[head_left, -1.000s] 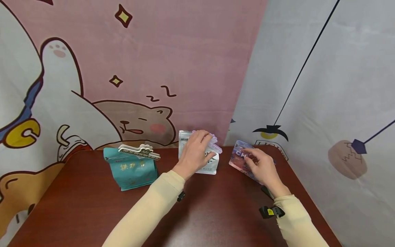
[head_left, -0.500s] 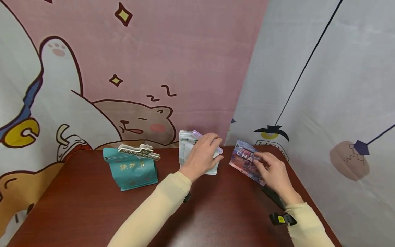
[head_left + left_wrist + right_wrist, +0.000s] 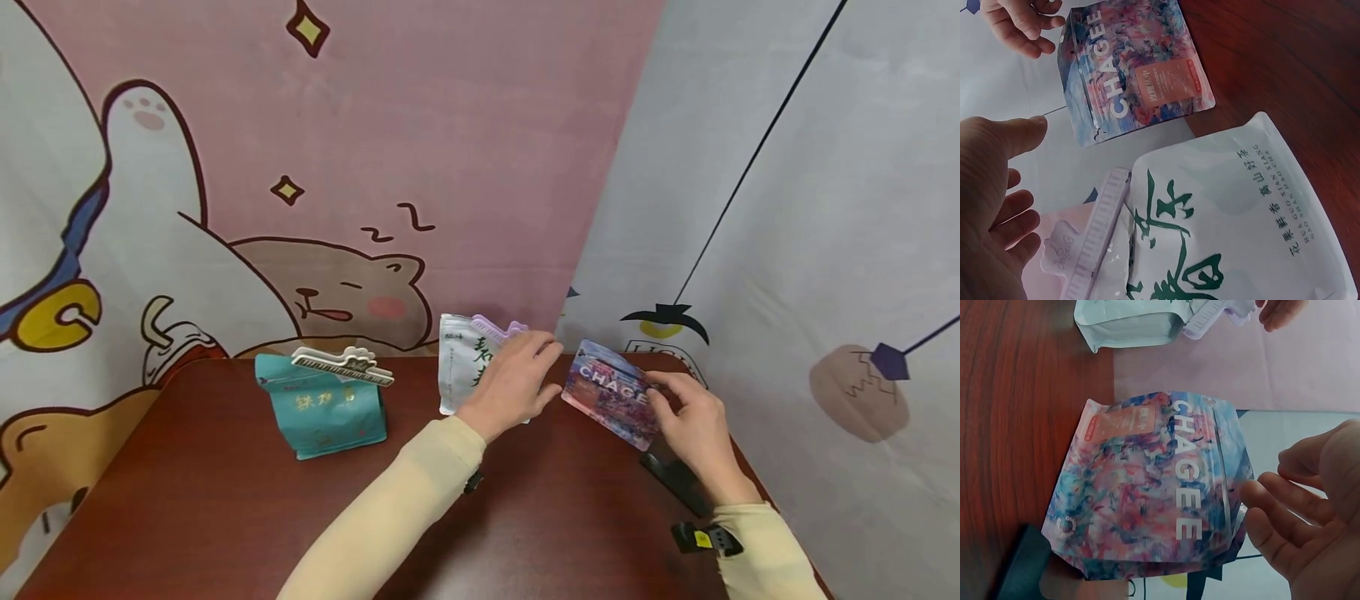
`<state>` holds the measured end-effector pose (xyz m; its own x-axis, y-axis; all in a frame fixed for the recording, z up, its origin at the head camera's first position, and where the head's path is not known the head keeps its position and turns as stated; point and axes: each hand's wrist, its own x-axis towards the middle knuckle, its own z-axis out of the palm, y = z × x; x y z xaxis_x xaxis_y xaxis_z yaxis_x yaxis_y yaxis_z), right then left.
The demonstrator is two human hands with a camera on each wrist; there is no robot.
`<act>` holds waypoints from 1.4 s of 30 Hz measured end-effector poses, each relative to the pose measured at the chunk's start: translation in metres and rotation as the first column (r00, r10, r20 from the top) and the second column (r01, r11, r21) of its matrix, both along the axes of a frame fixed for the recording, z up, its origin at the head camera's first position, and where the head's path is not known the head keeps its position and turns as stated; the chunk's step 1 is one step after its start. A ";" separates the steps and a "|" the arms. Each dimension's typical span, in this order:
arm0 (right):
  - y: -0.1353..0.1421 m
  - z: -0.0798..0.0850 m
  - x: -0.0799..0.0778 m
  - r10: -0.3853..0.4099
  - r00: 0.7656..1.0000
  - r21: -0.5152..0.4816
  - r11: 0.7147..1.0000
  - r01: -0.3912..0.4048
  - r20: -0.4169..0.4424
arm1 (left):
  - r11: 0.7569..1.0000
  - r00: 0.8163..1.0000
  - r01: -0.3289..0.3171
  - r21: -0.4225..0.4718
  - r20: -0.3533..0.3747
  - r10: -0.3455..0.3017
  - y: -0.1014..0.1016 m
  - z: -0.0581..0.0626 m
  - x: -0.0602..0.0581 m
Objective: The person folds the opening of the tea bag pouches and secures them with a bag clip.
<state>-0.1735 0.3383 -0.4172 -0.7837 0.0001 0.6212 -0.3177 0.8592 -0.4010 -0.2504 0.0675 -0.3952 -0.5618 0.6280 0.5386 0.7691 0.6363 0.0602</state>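
Observation:
In the head view a colourful CHAGEE pouch stands at the right of the table. My right hand is beside its right edge; in the right wrist view its fingertips are right at the pouch's top edge, with the thumb held apart. My left hand reaches in front of a white pouch with green characters, whose top edge carries a lilac piano-shaped clip. In the left wrist view that hand's thumb and fingers are apart, holding nothing. The left hand hides part of the white pouch in the head view.
A teal pouch with a cream piano-shaped clip stands at the left of the reddish-brown table. A long black object lies by the right hand's wrist. A printed cloth hangs behind the table.
My left hand has moved right, off the lilac clip and towards the CHAGEE pouch. My right hand has drawn back to the right along that pouch, showing more of its lettering.

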 end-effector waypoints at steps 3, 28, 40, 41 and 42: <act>0.002 -0.002 -0.001 -0.007 1.000 -0.011 1.000 0.007 -0.027 | 1.000 1.000 -0.002 -0.010 0.006 0.002 0.004 0.000 0.001; 0.022 -0.032 -0.003 -0.109 0.989 -0.058 0.993 0.103 -0.096 | 0.997 0.990 0.012 -0.083 0.139 0.000 0.062 -0.001 0.014; 0.024 -0.039 -0.004 -0.155 0.988 -0.068 0.986 0.154 -0.017 | 0.997 0.979 -0.014 -0.078 0.202 0.029 0.085 -0.010 0.015; 0.023 -0.039 -0.004 -0.157 0.988 -0.070 0.985 0.156 -0.011 | 0.997 0.976 -0.015 -0.078 0.215 0.032 0.087 -0.012 0.015; 0.024 -0.040 -0.004 -0.158 0.987 -0.071 0.985 0.157 -0.008 | 0.997 0.973 -0.014 -0.079 0.230 0.032 0.088 -0.012 0.014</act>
<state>-0.1773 0.3618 -0.4567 -0.7617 0.1667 0.6262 -0.1870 0.8687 -0.4586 -0.2359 0.1558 -0.4074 -0.6801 0.6477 0.3434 0.7251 0.6634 0.1848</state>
